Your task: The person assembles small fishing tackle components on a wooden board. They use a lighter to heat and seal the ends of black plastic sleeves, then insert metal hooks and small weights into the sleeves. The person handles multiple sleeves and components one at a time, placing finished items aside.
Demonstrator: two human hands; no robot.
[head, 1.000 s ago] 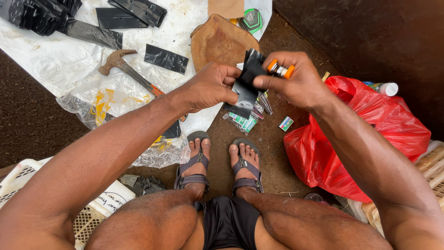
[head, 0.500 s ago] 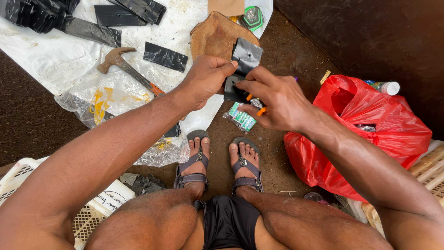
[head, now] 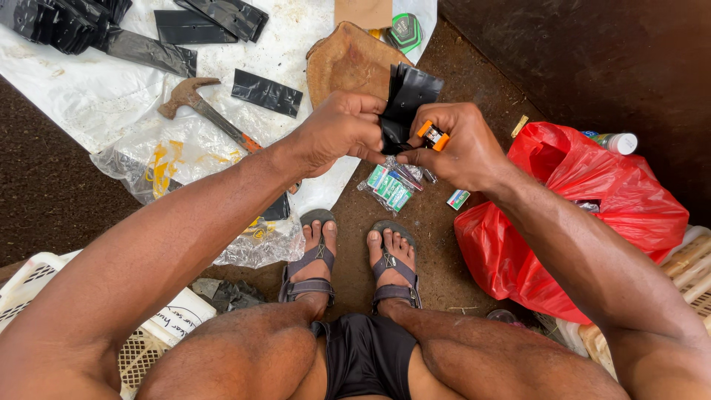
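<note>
I sit above my two sandalled feet and hold both hands together over the ground. My left hand (head: 337,132) pinches the lower edge of a folded black plastic piece (head: 409,95). My right hand (head: 455,144) grips a small orange and black tool (head: 432,135) pressed against the same black piece. Right below my hands lies a clear packet of small green and white boxes (head: 389,185).
A white sheet (head: 89,89) carries black plastic pieces (head: 266,92), a hammer (head: 196,104) and clear bags. A brown leather piece (head: 348,63) lies behind my hands. A red plastic bag (head: 592,200) is on the right, a white crate (head: 44,281) at bottom left.
My right hand has turned, so the orange tool went from above my fingers, down under my hand, then back up against the black piece. Both hands stayed close together.
</note>
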